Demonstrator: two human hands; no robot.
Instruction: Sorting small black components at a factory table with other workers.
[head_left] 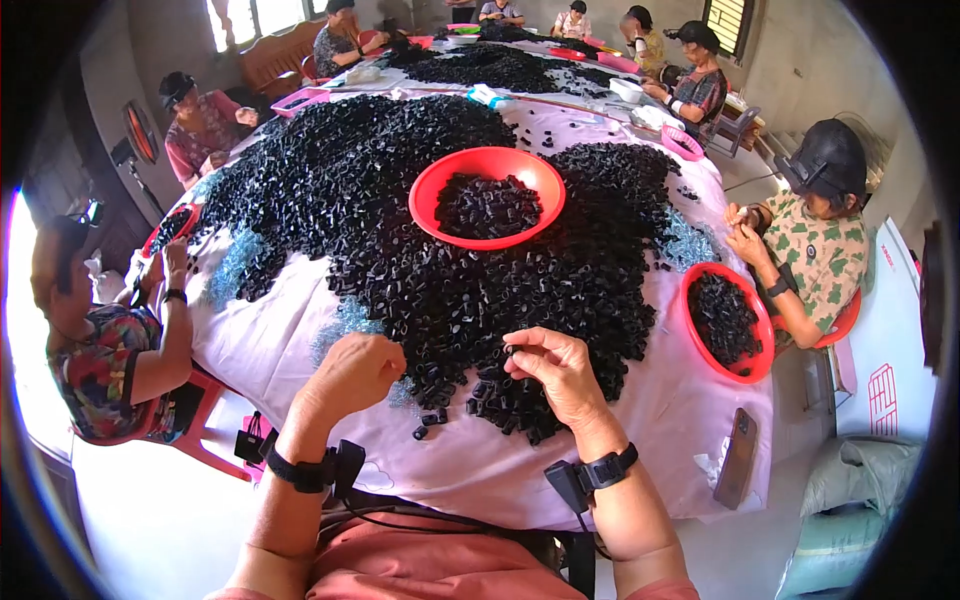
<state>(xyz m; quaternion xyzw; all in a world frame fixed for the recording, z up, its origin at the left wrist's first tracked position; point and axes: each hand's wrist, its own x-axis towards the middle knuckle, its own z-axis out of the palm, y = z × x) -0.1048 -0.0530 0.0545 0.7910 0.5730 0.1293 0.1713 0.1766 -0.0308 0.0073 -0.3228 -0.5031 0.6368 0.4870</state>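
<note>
My right hand pinches a small black plastic piece between thumb and fingers, above the near edge of the pile. My left hand is closed, its fingers curled inward; what it holds, if anything, is hidden. Under and beyond both hands spreads a large pile of small black plastic pieces, short and hollow-looking. Small clear bluish pieces lie just beyond my left hand. A red basin partly filled with the black pieces rests on the pile in front of me.
Another red basin of black pieces stands at right, near a phone on the pink tablecloth. Co-workers sit around the long table, one close at left and one at right. Sacks lie on the floor at right.
</note>
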